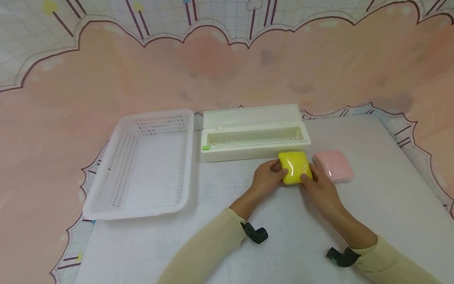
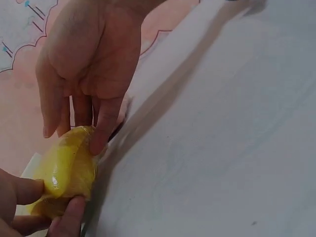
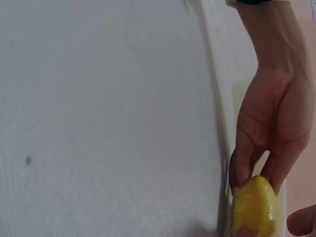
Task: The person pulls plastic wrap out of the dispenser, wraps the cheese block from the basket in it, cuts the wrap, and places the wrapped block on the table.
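Note:
Both hands hold a square yellow packet (image 1: 295, 167) in glossy clear wrap, close in front of an open cream pencil box (image 1: 241, 154). My left hand (image 1: 267, 177) pinches its left side, the thumb on the front face. On the opposite side my right hand (image 1: 320, 191) grips it, thumb at the lower right corner. In the left wrist view the packet (image 2: 66, 168) shows crinkled film along its edge. A pink packet (image 1: 333, 166) of like shape lies just beyond the right hand's fingers.
A white perforated plastic basket (image 1: 190, 165) stands at the left. The pencil box's hinged lid (image 1: 252, 116) is raised at the back, and a small green tab (image 1: 205, 148) sits at its left end. White sheeting (image 1: 283, 252) covers the table over a patterned cloth (image 1: 142, 79).

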Demonstrator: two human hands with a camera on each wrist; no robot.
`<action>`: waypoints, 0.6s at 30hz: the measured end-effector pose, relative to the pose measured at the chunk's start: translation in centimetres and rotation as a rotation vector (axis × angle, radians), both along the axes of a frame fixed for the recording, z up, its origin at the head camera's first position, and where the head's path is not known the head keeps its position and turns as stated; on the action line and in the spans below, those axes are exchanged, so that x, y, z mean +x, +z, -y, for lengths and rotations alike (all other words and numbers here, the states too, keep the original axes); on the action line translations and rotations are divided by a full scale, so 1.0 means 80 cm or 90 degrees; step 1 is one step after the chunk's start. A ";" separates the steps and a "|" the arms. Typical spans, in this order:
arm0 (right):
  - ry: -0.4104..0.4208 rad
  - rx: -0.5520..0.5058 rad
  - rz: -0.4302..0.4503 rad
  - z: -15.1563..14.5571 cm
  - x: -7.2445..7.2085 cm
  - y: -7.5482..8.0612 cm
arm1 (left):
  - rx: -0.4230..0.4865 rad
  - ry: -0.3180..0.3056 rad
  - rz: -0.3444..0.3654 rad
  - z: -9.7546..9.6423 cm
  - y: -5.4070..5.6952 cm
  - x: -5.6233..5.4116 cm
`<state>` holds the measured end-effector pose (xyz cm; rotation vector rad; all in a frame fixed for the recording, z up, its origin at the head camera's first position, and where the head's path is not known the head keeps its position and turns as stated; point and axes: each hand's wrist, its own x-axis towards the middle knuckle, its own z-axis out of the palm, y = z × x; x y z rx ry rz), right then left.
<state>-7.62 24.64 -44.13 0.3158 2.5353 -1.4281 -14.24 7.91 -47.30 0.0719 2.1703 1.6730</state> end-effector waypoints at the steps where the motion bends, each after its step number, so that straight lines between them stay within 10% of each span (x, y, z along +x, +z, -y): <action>1: 0.001 0.008 -0.001 -0.001 0.000 -0.001 | -0.024 -0.005 -0.013 -0.004 -0.001 -0.001; 18: 0.055 0.032 0.009 -0.003 -0.004 -0.002 | -0.127 -0.026 -0.062 -0.012 -0.002 0.002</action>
